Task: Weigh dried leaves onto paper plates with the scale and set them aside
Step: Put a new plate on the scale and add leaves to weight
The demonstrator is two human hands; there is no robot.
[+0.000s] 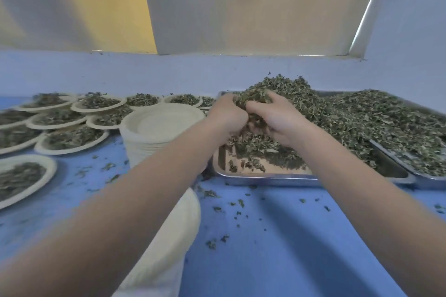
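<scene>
Near plate (169, 236): empty paper plate at the worktop's (289, 248) near edge, partly hidden under the left forearm.
Plate stack (161, 128): empty, left of the tray.
Left hand (226, 113): fingers curled round a clump of dried leaves (301, 103).
Right hand (272, 118): fingers curled into the same clump, close beside the left.
Metal tray (265, 177): holds the leaf heap, right of centre.
Filled plates (72, 128): leaf portions, far left corner.
Scale: not visible.

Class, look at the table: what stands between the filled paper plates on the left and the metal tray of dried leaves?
In the head view, a stack of empty paper plates stands between the filled plates and the metal tray.
</scene>
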